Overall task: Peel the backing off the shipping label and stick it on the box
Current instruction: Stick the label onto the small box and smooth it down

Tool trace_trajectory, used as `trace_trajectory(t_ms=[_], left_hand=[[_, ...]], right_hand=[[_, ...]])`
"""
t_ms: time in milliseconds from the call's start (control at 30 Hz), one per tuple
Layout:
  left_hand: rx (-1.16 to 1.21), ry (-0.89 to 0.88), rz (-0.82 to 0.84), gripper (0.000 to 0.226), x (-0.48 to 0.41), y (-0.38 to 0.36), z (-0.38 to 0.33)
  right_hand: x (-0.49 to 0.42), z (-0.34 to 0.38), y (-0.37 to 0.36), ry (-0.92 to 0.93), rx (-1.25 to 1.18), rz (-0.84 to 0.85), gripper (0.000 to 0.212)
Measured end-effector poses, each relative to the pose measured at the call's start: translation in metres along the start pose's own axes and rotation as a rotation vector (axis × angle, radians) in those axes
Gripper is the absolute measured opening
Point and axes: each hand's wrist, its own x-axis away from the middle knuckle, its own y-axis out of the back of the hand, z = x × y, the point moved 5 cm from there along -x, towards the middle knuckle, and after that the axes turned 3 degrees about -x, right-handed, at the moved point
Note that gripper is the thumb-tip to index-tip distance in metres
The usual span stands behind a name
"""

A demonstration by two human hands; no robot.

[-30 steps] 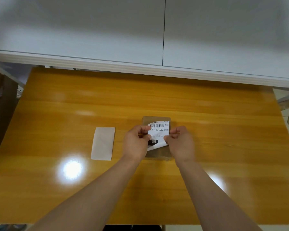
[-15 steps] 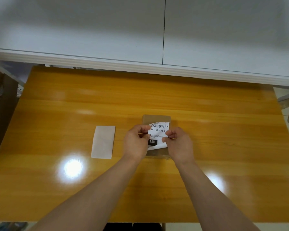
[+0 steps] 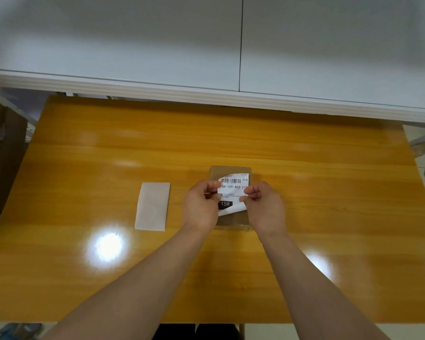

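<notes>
Now L hand (image 3: 201,207), R hand (image 3: 266,207) pinch curled label (image 3: 233,190).

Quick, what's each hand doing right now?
Left hand: pinching the shipping label by its left edge.
Right hand: pinching the same label's right edge.

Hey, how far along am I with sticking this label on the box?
Done: the backing sheet looks peeled off, lying on the table left of the box. In hand: left hand and right hand pinch the shipping label by its sides over the box, its lower corner curled up. Left: laying it down and smoothing it flat.
</notes>
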Motion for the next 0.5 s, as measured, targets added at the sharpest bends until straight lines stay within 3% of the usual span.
trace_trajectory(t_ms=[500], left_hand=[[0.008,-0.008,-0.010,0.027,-0.0041,0.0002,0.0007]], right_hand=[[-0.0029,0.0005,-0.0035,0.011,-0.014,0.005,0.017]])
